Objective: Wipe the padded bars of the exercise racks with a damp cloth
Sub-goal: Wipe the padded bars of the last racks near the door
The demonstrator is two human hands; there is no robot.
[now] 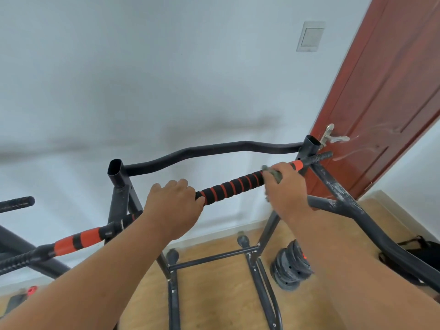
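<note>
Here, right hand (285, 186) presses cloth (273, 173) (crumpled) onto foam bar (231, 186).

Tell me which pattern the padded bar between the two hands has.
Black padding with orange-red stripes wound around it, seen in the head view.

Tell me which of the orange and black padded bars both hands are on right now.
The padded bar across the middle of the rack; the left hand and right hand hold it, unlike the lower-left padded bar.

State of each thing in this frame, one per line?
Padded bar: lying across the rack, gripped by both hands.
Cloth: bunched in the right hand, pressed on the bar.
Left hand: closed around the bar.
Right hand: closed on the cloth.
Door: open.
Weight plates: stacked on the floor.
</note>
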